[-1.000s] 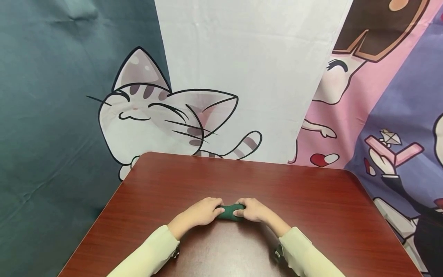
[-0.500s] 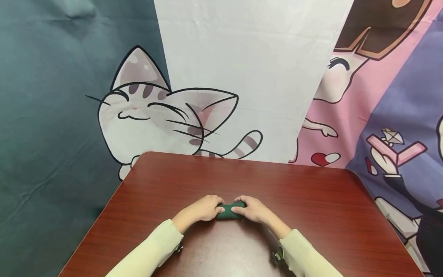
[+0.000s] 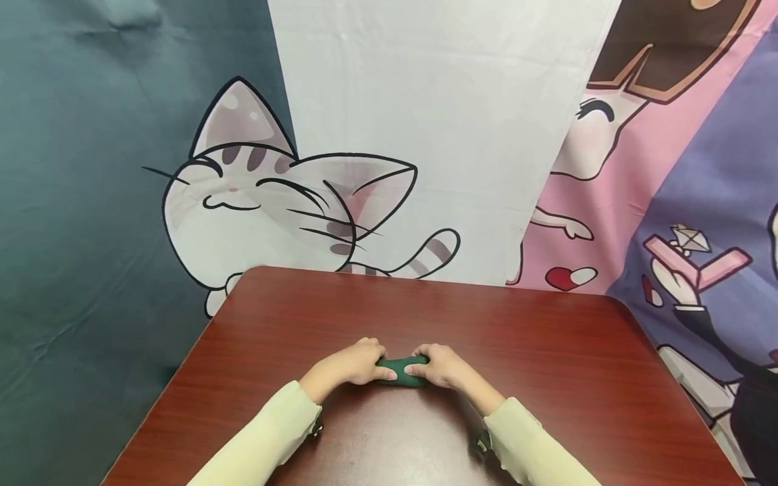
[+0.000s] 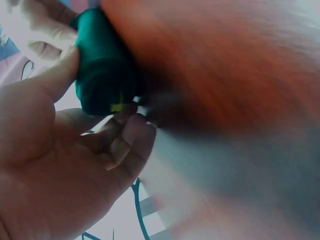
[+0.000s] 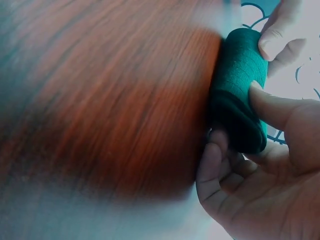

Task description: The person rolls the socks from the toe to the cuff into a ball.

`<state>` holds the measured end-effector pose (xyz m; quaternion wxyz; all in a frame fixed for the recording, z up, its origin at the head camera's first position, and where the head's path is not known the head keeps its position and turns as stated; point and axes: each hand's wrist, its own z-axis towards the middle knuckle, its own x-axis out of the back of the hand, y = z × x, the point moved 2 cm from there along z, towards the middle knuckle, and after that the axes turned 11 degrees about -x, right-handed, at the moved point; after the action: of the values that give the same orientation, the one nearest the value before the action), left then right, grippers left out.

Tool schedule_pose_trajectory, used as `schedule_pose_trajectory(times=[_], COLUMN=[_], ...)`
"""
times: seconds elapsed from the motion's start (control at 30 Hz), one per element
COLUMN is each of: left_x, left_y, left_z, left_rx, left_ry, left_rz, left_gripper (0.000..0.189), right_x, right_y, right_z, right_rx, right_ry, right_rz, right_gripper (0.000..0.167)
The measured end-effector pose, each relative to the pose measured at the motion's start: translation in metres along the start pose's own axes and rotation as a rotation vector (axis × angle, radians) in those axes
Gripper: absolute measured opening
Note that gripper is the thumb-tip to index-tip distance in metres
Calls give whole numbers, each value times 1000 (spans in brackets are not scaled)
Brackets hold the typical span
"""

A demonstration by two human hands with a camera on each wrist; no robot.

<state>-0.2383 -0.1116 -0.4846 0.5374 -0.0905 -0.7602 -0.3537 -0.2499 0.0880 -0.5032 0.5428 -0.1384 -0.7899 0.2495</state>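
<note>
A rolled-up green cloth [image 3: 400,364] lies crosswise on the table in the head view, held at both ends. My left hand [image 3: 357,362] grips its left end, thumb on the near side and fingers curled behind. At the right end my right hand [image 3: 448,368] holds it the same way, the two thumbs close together. The left wrist view shows the end of the green cloth roll [image 4: 100,55] with a small yellow mark [image 4: 116,107] at its edge. In the right wrist view, fine seams or layers run round the green roll [image 5: 240,70].
The reddish-brown wooden table [image 3: 486,324] has rounded far corners. Behind it hang printed cloth backdrops with a cartoon cat [image 3: 243,223] and pink and blue figures [image 3: 608,216]. Pale sleeves [image 3: 267,432] cover both forearms.
My left hand shifts slightly left and away, its thumb now lying flatter along the cloth roll. My right hand stays almost in place, still gripping its end.
</note>
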Motion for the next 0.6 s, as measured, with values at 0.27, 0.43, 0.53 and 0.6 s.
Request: schedule_pose_trajectory(times=[0.27,0.43,0.53,0.6], left_x=[1,-1,-4,-4], left_y=[-2,-3,-2,-2], left_z=[9,8,7,6], left_rx=[47,43,42,34], left_ry=[-27,20,15,6], left_rz=[-85,-148,-134,-111], left_gripper=[36,40,47,47], right_x=[-1,0,0,0], right_y=[1,2,2,2], right_z=[0,-1,-2,-2], right_rx=[49,82,107,119], right_ry=[-3,-6,-9,-10], right_rz=[0,2,5,10], right_gripper=[31,28,28,29])
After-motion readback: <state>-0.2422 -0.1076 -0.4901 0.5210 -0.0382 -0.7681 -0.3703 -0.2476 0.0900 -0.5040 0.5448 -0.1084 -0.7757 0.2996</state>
